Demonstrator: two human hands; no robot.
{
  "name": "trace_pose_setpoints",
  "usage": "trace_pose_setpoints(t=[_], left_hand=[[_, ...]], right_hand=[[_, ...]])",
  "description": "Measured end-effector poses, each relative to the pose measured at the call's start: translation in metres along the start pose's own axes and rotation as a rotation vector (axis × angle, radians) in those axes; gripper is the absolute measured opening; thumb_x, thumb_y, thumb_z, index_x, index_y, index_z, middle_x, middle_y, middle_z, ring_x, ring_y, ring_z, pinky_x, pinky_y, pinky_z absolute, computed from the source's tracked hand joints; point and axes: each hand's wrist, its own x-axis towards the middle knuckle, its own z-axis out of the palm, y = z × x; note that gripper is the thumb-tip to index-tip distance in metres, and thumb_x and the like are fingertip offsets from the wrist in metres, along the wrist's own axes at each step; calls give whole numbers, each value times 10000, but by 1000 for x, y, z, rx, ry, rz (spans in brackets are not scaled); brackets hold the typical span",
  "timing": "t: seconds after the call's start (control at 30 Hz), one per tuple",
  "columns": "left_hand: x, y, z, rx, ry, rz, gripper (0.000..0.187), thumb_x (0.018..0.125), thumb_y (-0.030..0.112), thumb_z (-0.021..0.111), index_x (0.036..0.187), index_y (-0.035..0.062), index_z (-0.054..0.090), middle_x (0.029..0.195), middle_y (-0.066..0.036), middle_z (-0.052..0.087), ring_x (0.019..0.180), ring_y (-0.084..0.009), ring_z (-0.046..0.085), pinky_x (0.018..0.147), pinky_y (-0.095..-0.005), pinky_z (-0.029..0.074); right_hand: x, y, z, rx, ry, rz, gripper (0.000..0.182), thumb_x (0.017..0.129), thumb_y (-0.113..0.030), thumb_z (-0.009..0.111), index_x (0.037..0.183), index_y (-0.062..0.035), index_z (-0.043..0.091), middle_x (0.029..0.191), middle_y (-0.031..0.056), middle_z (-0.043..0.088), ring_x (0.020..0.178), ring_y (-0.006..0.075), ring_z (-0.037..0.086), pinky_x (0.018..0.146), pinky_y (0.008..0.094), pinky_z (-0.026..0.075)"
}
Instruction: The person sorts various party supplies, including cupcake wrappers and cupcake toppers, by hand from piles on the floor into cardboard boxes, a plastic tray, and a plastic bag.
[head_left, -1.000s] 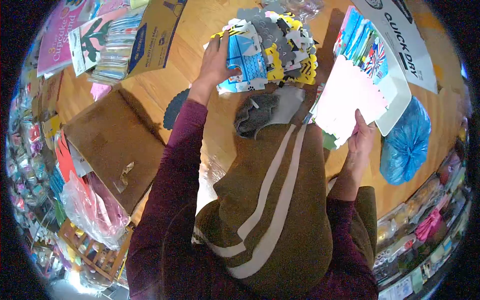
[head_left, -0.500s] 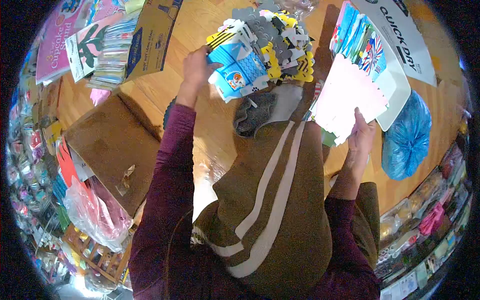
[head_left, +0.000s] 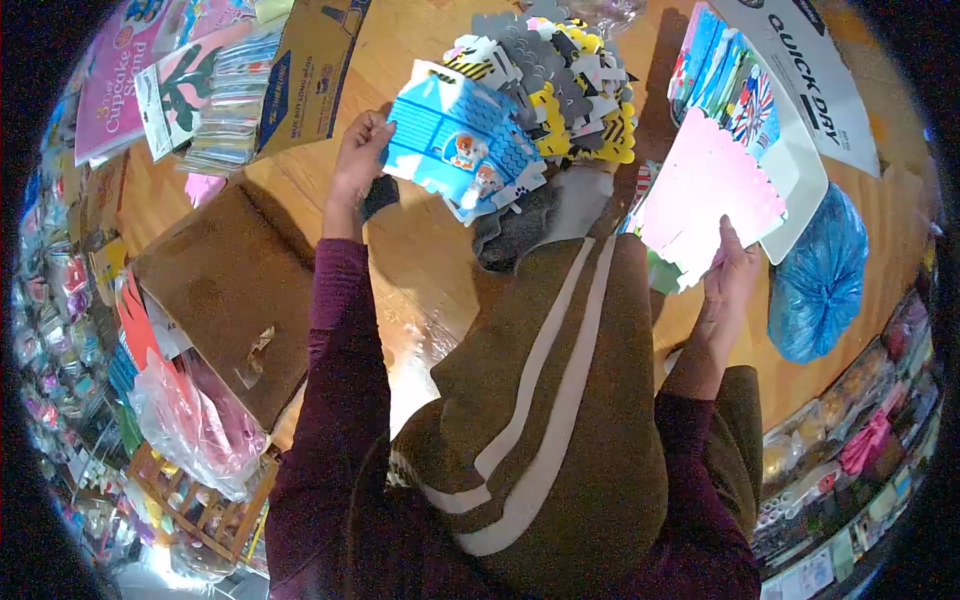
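Note:
My left hand (head_left: 360, 155) pinches the left edge of a flattened blue card box (head_left: 440, 135) printed with cartoon puppies. Its other side overlaps a pile of grey, yellow and black scalloped card pieces (head_left: 570, 90) on the floor. My right hand (head_left: 732, 262) grips the lower edge of pale pink card pieces (head_left: 705, 190) with scalloped edges, thumb on top. Behind the pink card are colourful flat packs (head_left: 715, 65) in a white tray (head_left: 805, 190).
A tied blue plastic bag (head_left: 820, 270) lies at the right. On the left are a brown cardboard box (head_left: 225, 290), a clear bag with pink contents (head_left: 195, 430) and a carton (head_left: 315, 75) beside packed goods. My sock-covered foot (head_left: 515, 235) is below the card pile.
My left hand has drawn the blue card box left and slightly down, so more of its puppy print shows. My right hand with the pink card has hardly moved.

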Motion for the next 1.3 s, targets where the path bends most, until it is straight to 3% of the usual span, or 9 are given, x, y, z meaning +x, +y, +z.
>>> trace_pose_setpoints(t=[0.4, 0.53, 0.63, 0.87, 0.93, 1.0, 1.03, 1.17, 1.3], left_hand=[[-2, -24, -14, -376, 92, 76, 25, 842, 61, 497, 860, 49, 507, 847, -23, 567, 711, -81, 530, 644, -205, 434], [-13, -7, -17, -389, 35, 74, 50, 833, 77, 518, 869, 42, 516, 789, -11, 575, 656, -72, 535, 617, -202, 435], [-10, -24, -27, -38, -37, 43, 63, 823, 95, 541, 853, 40, 535, 716, 26, 570, 615, -34, 506, 576, -172, 409], [-10, -31, 12, 172, -107, 33, 18, 824, 46, 519, 808, 38, 521, 679, 57, 511, 600, -21, 449, 543, -178, 368], [-3, -41, 21, 192, -56, 63, 97, 761, 54, 596, 802, 43, 509, 682, 21, 512, 610, -88, 467, 565, -246, 384], [-3, -35, 35, 834, 159, 472, 250, 658, 83, 685, 832, 45, 508, 743, -60, 542, 679, -199, 498, 638, -325, 398], [-9, -30, 44, 936, 259, 450, 450, 560, 126, 746, 929, 53, 498, 861, -137, 536, 802, -297, 488, 715, -379, 394], [-10, -28, 57, 1042, 221, 346, 719, 496, 222, 797, 1093, 46, 438, 1000, -170, 505, 944, -330, 468, 825, -398, 381], [-15, -28, 71, 1169, 231, 209, 764, 455, 240, 811, 1098, 30, 455, 990, -167, 521, 947, -327, 478, 824, -391, 382]], right_hand=[[0, 1, -5, -42, -15, -27, 351, 771, 22, 560, 1101, 54, 445, 1056, 129, 545, 929, 196, 559, 796, 289, 463], [-2, 1, -5, -92, 16, -35, 361, 768, 18, 565, 1104, 58, 439, 1050, 129, 547, 926, 197, 560, 798, 291, 462], [2, 7, -10, -49, -16, -13, 371, 766, 12, 570, 1108, 55, 435, 1049, 131, 545, 927, 197, 557, 793, 288, 461], [-1, 4, 0, -72, -24, 13, 375, 767, 14, 568, 1113, 59, 431, 1064, 140, 535, 936, 210, 552, 796, 303, 461], [0, 6, 1, -58, -29, 4, 373, 767, 14, 567, 1111, 62, 431, 1062, 142, 536, 933, 213, 554, 797, 307, 460], [1, 8, -1, -62, -26, -22, 379, 765, 10, 573, 1111, 65, 430, 1060, 147, 536, 935, 217, 552, 795, 311, 458], [2, 9, -3, -62, -25, -21, 379, 765, 10, 573, 1111, 65, 430, 1060, 147, 536, 935, 217, 552, 795, 311, 458], [0, 7, 0, -69, -47, -21, 407, 760, 4, 581, 1125, 69, 413, 1070, 153, 529, 942, 221, 549, 801, 314, 457], [0, 7, 4, -69, -47, -20, 414, 758, 7, 583, 1128, 63, 407, 1070, 148, 527, 932, 221, 551, 800, 317, 457]])
